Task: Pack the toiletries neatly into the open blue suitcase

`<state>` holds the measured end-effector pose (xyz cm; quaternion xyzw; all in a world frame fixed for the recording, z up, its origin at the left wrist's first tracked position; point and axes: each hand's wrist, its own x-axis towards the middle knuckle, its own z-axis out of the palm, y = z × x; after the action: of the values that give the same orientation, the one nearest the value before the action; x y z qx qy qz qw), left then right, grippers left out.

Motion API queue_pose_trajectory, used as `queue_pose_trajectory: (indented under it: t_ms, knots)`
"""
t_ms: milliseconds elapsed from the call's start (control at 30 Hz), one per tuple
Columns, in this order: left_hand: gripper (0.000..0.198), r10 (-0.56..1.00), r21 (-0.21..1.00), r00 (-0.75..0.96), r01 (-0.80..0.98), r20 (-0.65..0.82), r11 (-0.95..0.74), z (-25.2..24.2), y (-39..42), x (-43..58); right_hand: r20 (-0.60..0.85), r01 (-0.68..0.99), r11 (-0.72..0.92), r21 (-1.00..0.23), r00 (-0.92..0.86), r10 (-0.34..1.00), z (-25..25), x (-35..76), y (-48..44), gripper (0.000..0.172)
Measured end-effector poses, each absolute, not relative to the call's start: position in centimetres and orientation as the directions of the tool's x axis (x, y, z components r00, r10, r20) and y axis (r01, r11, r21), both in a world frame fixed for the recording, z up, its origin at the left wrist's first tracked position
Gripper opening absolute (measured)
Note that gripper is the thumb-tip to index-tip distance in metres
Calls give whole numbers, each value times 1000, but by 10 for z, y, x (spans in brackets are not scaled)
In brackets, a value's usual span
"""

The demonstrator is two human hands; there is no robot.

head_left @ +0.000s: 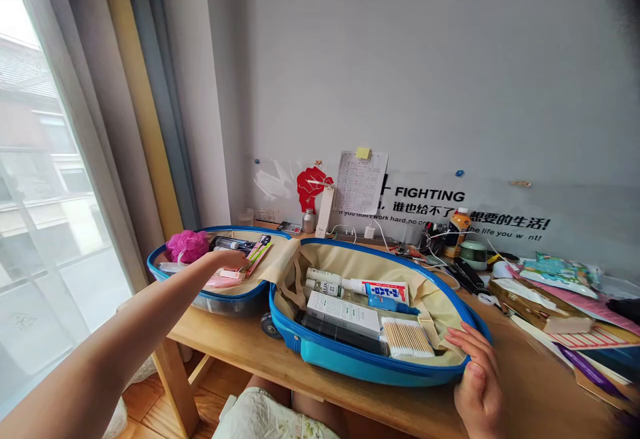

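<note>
A blue suitcase lies spread apart on the wooden desk. My left hand reaches into its left half with fingers bent down beside packaged toothbrushes; what they hold, if anything, is hidden. A pink mesh bath sponge sits at that half's far left, near a small bottle. My right hand grips the rim of the right half, fingers inside and thumb outside. In this half lie cotton swabs, a white box, a toothpaste box, a blue tube and clear bottles.
Along the wall stand a metal jar, an orange-labelled bottle and a green-and-white container. Cables, wipes packs and papers crowd the desk's right side. A curtain hangs at left.
</note>
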<state>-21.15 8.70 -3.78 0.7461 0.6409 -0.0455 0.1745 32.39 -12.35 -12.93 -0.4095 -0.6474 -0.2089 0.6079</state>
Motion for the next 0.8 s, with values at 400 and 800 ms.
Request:
queue_pose_trajectory:
  t_ms: [400, 800]
  knots:
    - [34, 910, 165, 200, 975, -362, -149, -30, 69, -208, 965, 792, 579, -195, 48, 260, -127, 323, -124, 44]
    - [15, 934, 316, 158, 947, -319, -52, -36, 70, -211, 962, 785, 578, -221, 78, 261, -128, 322, -123, 45]
